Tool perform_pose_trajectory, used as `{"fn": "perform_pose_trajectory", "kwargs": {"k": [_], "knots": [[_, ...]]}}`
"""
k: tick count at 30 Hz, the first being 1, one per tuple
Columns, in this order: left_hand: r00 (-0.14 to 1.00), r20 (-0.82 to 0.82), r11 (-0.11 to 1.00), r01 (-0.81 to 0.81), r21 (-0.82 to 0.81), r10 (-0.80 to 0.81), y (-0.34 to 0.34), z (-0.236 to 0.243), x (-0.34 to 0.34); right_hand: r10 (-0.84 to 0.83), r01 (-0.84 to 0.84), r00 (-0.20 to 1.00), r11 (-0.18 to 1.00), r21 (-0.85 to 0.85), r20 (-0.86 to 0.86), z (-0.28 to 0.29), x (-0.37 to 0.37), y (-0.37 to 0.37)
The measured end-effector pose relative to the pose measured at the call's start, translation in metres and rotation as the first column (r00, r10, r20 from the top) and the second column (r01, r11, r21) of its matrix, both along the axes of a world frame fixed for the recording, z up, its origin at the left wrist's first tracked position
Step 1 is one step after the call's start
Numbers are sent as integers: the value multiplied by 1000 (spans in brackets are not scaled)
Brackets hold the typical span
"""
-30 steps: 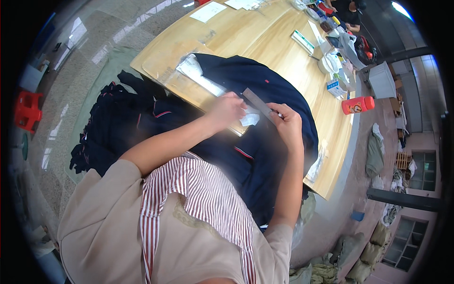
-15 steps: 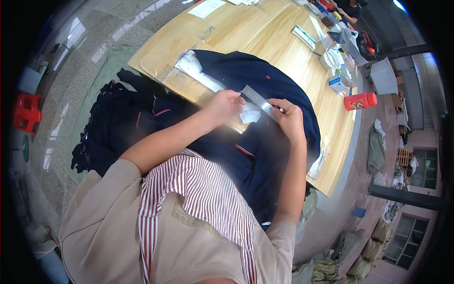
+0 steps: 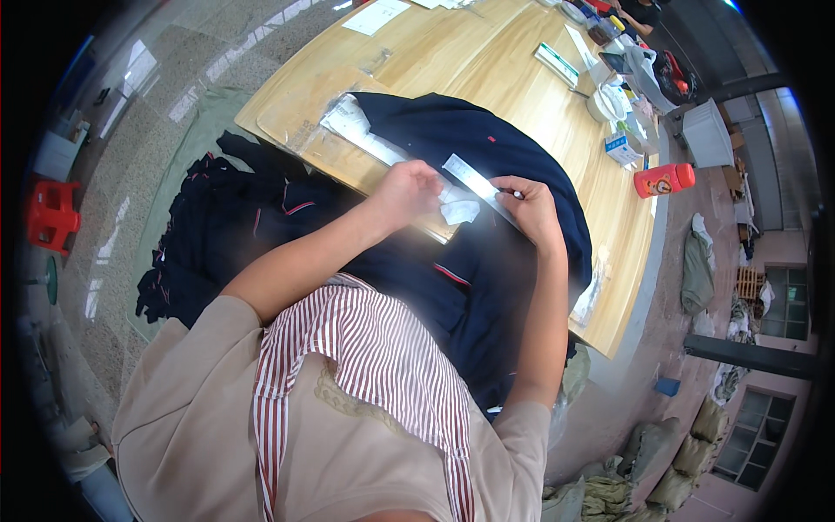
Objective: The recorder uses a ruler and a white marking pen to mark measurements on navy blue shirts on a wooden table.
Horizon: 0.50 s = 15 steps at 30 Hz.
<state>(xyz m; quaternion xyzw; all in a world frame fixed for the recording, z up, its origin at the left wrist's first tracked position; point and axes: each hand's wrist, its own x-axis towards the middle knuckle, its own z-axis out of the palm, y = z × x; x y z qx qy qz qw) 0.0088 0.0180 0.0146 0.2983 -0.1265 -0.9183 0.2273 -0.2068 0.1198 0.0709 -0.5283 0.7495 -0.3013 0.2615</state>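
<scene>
A shiny metal ruler (image 3: 470,177) slants above dark navy knit clothing (image 3: 539,174) draped over the table edge. My right hand (image 3: 531,211) is closed on the ruler's near end, and a thin pen-like stick (image 3: 518,194) pokes out between its fingers. My left hand (image 3: 407,193) is closed with curled fingertips, just left of the ruler and apart from it; what it pinches, if anything, is hidden. Crumpled white paper (image 3: 459,207) lies beside the left fingertips. Further left, a strip of clear and white plastic (image 3: 350,117) rests on the table's corner.
The wooden table (image 3: 470,61) carries a blue-and-white box (image 3: 621,148), a red bottle (image 3: 664,180), a green-and-white flat box (image 3: 557,64) and a white bowl (image 3: 602,106). More navy clothing (image 3: 209,226) hangs at left. A red stool (image 3: 54,215) stands on the floor. Another person (image 3: 642,16) is far right.
My left hand has drawn slightly left, away from the ruler's far end. The ruler has tilted a little and catches more light. My right hand stays closed on it.
</scene>
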Motion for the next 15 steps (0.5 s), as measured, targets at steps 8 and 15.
{"fn": "perform_pose_trajectory", "kwargs": {"k": [8,15], "knots": [[997,-77,998,28,53,-23,-3,-6,0,-33,-1,966,991,133,258,-5,-11,-8],[970,-194,989,142,-34,-146,-9,-19,6,-15,-11,970,995,104,244,-7,-9,-8]]}}
